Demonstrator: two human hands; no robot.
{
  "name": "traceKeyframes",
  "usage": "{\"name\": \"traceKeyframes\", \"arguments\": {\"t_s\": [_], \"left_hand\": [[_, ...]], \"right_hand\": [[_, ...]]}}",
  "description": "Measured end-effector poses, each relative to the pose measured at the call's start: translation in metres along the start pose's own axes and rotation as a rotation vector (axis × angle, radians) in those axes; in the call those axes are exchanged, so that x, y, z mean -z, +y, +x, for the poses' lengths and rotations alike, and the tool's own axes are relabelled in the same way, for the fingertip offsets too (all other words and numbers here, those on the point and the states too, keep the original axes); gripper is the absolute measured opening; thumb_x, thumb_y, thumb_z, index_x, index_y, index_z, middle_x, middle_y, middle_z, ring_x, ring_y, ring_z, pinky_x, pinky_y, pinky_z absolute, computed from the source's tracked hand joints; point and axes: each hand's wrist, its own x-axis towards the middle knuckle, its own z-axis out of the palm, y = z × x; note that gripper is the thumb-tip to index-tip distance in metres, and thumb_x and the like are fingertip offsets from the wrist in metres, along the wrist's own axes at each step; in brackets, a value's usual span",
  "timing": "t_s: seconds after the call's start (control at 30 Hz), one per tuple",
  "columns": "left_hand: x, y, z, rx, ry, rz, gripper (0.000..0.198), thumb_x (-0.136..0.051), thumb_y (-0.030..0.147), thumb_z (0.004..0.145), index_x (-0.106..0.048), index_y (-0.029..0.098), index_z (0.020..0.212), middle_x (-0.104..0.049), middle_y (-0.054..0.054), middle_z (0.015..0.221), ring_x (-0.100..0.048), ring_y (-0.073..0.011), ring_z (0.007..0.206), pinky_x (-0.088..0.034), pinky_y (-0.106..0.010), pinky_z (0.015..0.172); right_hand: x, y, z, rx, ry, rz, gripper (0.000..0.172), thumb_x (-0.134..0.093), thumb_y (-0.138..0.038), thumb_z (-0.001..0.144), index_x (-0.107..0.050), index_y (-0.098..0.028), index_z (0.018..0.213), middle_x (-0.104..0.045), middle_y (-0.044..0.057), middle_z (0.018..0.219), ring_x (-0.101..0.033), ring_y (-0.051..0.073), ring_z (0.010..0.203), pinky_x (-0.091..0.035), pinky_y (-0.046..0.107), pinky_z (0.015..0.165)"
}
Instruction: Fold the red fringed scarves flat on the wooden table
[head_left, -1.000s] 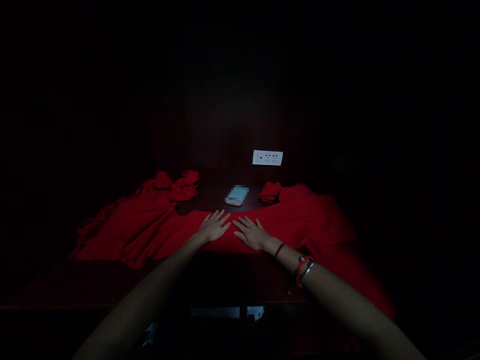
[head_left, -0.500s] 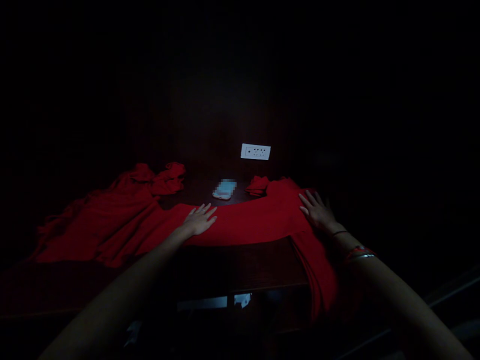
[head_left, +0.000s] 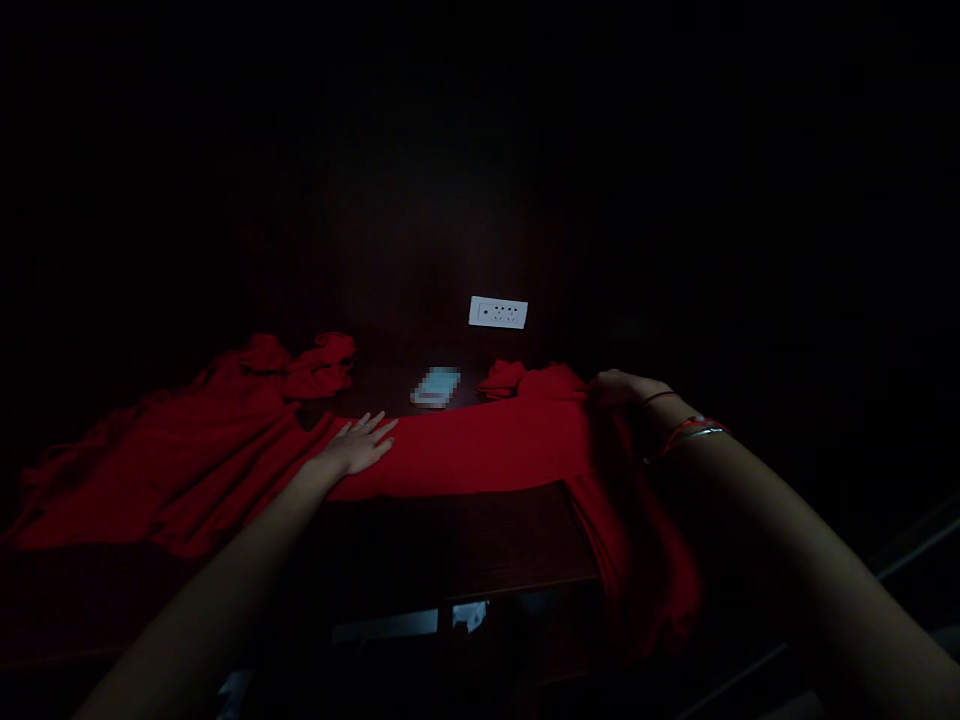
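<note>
A long red cloth (head_left: 480, 450) lies spread across a dark table (head_left: 450, 550) in dim light. My left hand (head_left: 360, 445) rests flat on it near the middle, fingers stretched out. My right hand (head_left: 619, 387) is at the cloth's far right part, knuckles up, fingers curled down into the fabric; what they hold is hard to see. Red and silver bangles circle my right wrist. The cloth's right end hangs over the table's front edge.
A small pale object (head_left: 435, 388), blurred, lies on the table behind the cloth. A white socket plate (head_left: 498, 312) sits on the dark wall behind. Bunched red fabric (head_left: 300, 362) lies at the back left. Pale things (head_left: 409, 625) show under the table's edge.
My right hand slid from beside the left hand out to the cloth's right part, then curled its fingers there. The left hand stayed flat on the cloth.
</note>
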Motion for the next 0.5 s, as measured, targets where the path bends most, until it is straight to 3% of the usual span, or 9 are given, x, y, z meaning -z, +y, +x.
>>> {"name": "traceKeyframes", "arguments": {"t_s": [0.1, 0.2, 0.23, 0.33, 0.4, 0.5], "left_hand": [[0.008, 0.004, 0.001, 0.067, -0.015, 0.019, 0.051, -0.019, 0.041, 0.081, -0.019, 0.021, 0.128, -0.013, -0.006, 0.135, -0.01, -0.0257, 0.121, -0.017, -0.042, 0.094], [0.025, 0.036, 0.004, 0.094, 0.037, 0.066, 0.048, -0.028, 0.036, 0.079, -0.034, 0.017, 0.123, -0.019, -0.008, 0.133, -0.014, -0.0266, 0.12, -0.018, -0.041, 0.094], [0.031, 0.052, 0.005, 0.037, 0.103, 0.066, 0.047, -0.03, 0.036, 0.079, -0.037, 0.016, 0.121, -0.02, -0.008, 0.133, -0.015, -0.0257, 0.12, -0.016, -0.04, 0.095], [0.034, 0.103, 0.01, -0.177, 0.272, -0.102, 0.052, -0.02, 0.04, 0.083, -0.022, 0.014, 0.127, -0.016, -0.008, 0.134, -0.017, -0.0199, 0.12, -0.018, -0.033, 0.095], [0.025, 0.124, 0.015, -0.249, 0.212, -0.157, 0.059, -0.017, 0.051, 0.08, -0.015, 0.017, 0.129, -0.01, -0.006, 0.135, -0.011, -0.0215, 0.122, -0.017, -0.036, 0.095], [0.005, 0.126, 0.022, -0.187, 0.048, -0.138, 0.065, -0.017, 0.061, 0.075, -0.017, 0.024, 0.129, -0.01, -0.006, 0.135, -0.008, -0.0258, 0.121, -0.013, -0.044, 0.094]], "right_hand": [[0.026, -0.007, -0.021, 0.074, -0.025, 0.218, 0.029, -0.053, -0.037, 0.063, -0.059, -0.017, 0.083, -0.061, 0.003, 0.078, -0.055, 0.015, 0.066, -0.041, 0.023, 0.055], [0.053, -0.029, -0.041, 0.201, 0.115, 0.459, 0.038, -0.046, -0.046, 0.068, -0.053, -0.016, 0.091, -0.058, 0.003, 0.083, -0.052, 0.012, 0.066, -0.039, 0.021, 0.054], [0.059, -0.038, -0.045, 0.245, 0.162, 0.484, 0.04, -0.045, -0.047, 0.068, -0.051, -0.016, 0.093, -0.057, 0.003, 0.083, -0.051, 0.012, 0.066, -0.039, 0.021, 0.054], [0.069, -0.06, -0.046, 0.325, 0.207, 0.414, 0.043, -0.049, -0.049, 0.065, -0.051, -0.016, 0.092, -0.057, 0.002, 0.083, -0.05, 0.012, 0.067, -0.037, 0.021, 0.054], [0.07, -0.063, -0.043, 0.306, 0.144, 0.277, 0.041, -0.053, -0.048, 0.061, -0.054, -0.017, 0.088, -0.058, 0.002, 0.08, -0.05, 0.013, 0.068, -0.037, 0.021, 0.055], [0.07, -0.045, -0.042, 0.165, -0.072, 0.078, 0.035, -0.057, -0.044, 0.058, -0.06, -0.016, 0.079, -0.06, 0.002, 0.071, -0.052, 0.014, 0.062, -0.037, 0.022, 0.053]]}}
